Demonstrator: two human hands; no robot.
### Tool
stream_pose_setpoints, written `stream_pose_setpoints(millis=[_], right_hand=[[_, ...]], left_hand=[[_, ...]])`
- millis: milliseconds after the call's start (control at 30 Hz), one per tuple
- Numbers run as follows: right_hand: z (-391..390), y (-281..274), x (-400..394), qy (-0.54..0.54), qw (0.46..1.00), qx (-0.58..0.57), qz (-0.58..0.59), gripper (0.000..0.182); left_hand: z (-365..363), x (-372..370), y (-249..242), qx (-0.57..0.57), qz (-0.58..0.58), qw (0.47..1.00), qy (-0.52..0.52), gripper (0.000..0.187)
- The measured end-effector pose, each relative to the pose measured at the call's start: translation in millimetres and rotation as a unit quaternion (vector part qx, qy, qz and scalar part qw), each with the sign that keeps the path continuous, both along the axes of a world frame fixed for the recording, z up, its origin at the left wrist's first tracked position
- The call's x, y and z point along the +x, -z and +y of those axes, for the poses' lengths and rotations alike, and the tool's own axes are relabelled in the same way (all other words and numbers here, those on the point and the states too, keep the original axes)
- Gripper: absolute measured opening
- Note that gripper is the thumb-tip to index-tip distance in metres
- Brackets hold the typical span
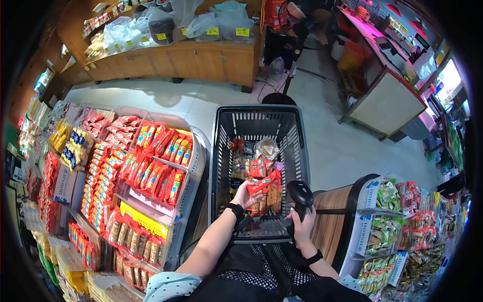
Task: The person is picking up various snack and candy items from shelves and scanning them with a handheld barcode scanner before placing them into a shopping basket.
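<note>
In the head view, my left hand [244,195] is closed around a red snack packet [265,182] above the near part of a dark grey shopping basket [219,151]. My right hand [303,224] grips a black handheld barcode scanner [301,195] at the basket's right side, its head pointing away from me. Inside the basket lie several packaged snacks, among them a clear round pack [267,148], another red packet [260,166] and brownish packs [274,196]. My left hand hides part of the contents.
To the left stands a tiered display of red snack packets [151,173]. Another snack display [387,226] is close on the right. Further off are a wooden cabinet [201,63] with plastic bags on top and a white-sided counter [387,103]. Cables [261,83] run over the floor.
</note>
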State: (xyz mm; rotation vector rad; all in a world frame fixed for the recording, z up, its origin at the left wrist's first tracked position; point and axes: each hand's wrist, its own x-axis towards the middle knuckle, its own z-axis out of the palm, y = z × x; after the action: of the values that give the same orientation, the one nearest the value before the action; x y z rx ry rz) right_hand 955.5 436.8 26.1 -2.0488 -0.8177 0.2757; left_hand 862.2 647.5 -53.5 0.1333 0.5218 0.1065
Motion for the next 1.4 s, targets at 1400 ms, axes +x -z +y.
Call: stream_pose_setpoints(millis=[1400], right_hand=[[-3, -1, -2, -0.048, 0.999, 0.013, 0.009, 0.021]], left_hand=[[77, -247, -92, 0.798, 0.562, 0.212, 0.053, 0.044]])
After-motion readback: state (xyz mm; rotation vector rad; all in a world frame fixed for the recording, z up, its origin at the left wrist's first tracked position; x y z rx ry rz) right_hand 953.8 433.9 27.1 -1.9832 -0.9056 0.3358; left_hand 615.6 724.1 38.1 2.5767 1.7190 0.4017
